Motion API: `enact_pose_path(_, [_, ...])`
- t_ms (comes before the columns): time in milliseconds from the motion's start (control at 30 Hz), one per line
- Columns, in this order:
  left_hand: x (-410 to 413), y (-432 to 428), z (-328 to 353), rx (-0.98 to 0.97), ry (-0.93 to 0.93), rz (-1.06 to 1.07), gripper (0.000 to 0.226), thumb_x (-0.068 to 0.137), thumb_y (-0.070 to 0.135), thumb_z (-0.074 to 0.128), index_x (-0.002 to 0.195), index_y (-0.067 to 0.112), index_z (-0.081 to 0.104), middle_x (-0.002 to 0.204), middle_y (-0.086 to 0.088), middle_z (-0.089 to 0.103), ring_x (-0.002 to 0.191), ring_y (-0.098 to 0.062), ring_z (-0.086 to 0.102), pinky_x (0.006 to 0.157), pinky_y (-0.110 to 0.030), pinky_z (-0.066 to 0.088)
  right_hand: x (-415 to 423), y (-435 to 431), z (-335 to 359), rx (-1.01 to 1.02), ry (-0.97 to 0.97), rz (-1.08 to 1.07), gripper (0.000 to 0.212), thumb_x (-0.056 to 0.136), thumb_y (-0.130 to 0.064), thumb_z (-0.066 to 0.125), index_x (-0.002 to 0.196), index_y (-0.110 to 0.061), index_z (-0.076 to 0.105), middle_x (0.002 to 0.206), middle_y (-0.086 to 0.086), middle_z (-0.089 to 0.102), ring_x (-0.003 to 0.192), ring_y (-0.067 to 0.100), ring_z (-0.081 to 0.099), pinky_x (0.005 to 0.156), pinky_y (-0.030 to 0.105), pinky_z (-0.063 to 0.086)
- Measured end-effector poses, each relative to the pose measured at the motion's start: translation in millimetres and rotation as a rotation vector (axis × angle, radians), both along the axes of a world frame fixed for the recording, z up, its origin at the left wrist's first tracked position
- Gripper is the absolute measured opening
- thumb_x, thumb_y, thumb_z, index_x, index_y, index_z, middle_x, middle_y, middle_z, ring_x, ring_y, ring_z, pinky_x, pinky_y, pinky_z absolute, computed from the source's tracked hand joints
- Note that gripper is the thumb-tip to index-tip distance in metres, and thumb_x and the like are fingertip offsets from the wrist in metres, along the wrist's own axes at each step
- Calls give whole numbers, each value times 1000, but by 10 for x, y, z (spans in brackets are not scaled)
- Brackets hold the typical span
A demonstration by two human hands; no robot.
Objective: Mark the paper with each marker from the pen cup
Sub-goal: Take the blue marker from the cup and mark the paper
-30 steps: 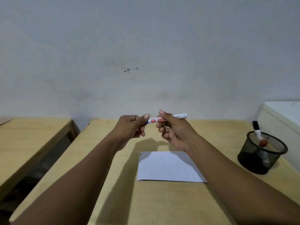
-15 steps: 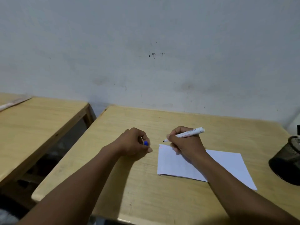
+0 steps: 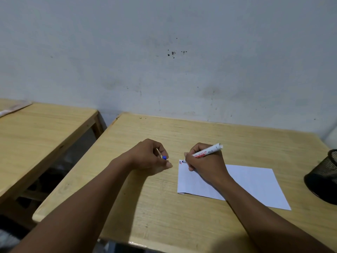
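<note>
A: Item one, the marker (image 3: 207, 153). We log a white barrel with red lettering, held tilted in our right hand (image 3: 204, 164), its dark tip touching the far left corner of the paper (image 3: 255, 183).

B: Marks at that corner?

A: We see short strokes just beside the tip, one red, one dark; finer detail is too small to tell.

B: Item two, the paper.

A: White sheet lying flat on the tabletop (image 3: 182, 132), our right hand resting on its left part.

B: Item three, the hands.

A: Right hand clenched around the marker in a writing grip. Left hand (image 3: 151, 157) curled on the tabletop just left of the paper, fingers closed on a small blue cap (image 3: 164, 157).

B: Item four, the pen cup.

A: Black mesh pen cup (image 3: 326, 178) at the right edge, well apart from the paper, partly cut off; we cannot tell its contents.

B: Surroundings?

A: A second wooden table (image 3: 45, 128) to the left, a pale scuffed wall (image 3: 164, 61) behind both.
</note>
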State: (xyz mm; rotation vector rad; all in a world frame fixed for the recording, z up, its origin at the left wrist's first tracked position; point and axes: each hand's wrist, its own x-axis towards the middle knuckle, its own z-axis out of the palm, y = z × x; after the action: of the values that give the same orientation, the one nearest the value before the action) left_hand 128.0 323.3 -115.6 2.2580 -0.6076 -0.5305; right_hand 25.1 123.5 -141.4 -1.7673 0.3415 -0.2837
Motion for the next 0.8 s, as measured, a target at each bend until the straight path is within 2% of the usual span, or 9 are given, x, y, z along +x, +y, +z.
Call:
enact_pose_path(133, [17, 37, -25, -96, 14, 35, 11, 77, 24, 86, 81, 16, 80, 78, -7, 80, 70, -16, 71, 74, -35, 58, 1, -20, 50, 59, 15, 27, 18, 75, -8, 76, 66, -1, 62, 60, 13, 68, 53, 26, 66, 54, 37, 49])
enact_pose_path(233, [-15, 14, 46, -242, 77, 113, 15, 81, 15, 84, 89, 4, 79, 80, -17, 79, 67, -16, 66, 70, -30, 52, 12, -57, 168, 215, 16, -73, 18, 84, -11, 75, 71, -10, 63, 57, 11, 67, 45, 22, 58, 44, 25, 35])
enact_pose_path(333, [-44, -143, 229, -377, 158, 108, 16, 84, 14, 81, 95, 5, 77, 82, -6, 78, 71, -15, 69, 69, -28, 47, -50, -238, 485, 280, -82, -154, 17, 89, -13, 74, 77, -12, 63, 56, 8, 63, 36, 12, 49, 37, 21, 33])
enact_pose_path(400, [-68, -366, 379, -440, 201, 53, 17, 86, 19, 79, 100, 9, 77, 87, 0, 79, 77, -15, 71, 72, -29, 46, -153, -463, 802, 274, -137, -88, 12, 91, -14, 73, 82, -11, 66, 62, 8, 66, 41, 12, 55, 39, 21, 37])
enact_pose_path(467, [-121, -669, 532, -518, 260, -10, 17, 88, 20, 77, 103, 10, 77, 91, -1, 80, 79, -16, 73, 73, -29, 47, -309, -760, 1125, 298, -135, 3, 10, 95, -15, 67, 90, -9, 72, 73, 11, 72, 54, 16, 65, 48, 23, 44])
enact_pose_path(533, [-207, -1009, 675, -588, 318, -78, 16, 90, 19, 75, 103, 11, 75, 94, -4, 80, 79, -18, 73, 74, -29, 48, -504, -1084, 1388, 339, -110, 22, 21, 97, -16, 55, 100, -5, 73, 81, 16, 76, 62, 21, 70, 54, 26, 47])
enact_pose_path(600, [-322, -1361, 800, -635, 368, -151, 15, 91, 19, 74, 103, 12, 75, 95, -5, 79, 79, -18, 73, 74, -28, 48, -723, -1379, 1565, 353, -102, -19, 25, 96, -15, 50, 95, -4, 72, 78, 17, 76, 59, 21, 69, 53, 26, 46])
enact_pose_path(667, [-453, -1695, 898, -657, 404, -218, 11, 91, 20, 73, 101, 14, 75, 96, -4, 79, 78, -18, 73, 73, -28, 48, -935, -1611, 1658, 336, -104, -81, 25, 95, -16, 52, 83, -5, 70, 73, 15, 75, 53, 18, 66, 51, 25, 43])
enact_pose_path(800, [-717, -2239, 999, -659, 438, -309, 9, 89, 24, 75, 96, 19, 79, 93, -1, 78, 76, -16, 70, 73, -29, 46, -1277, -1933, 1687, 316, -146, -191, 28, 95, -16, 55, 75, -5, 71, 67, 13, 71, 48, 15, 61, 51, 25, 39])
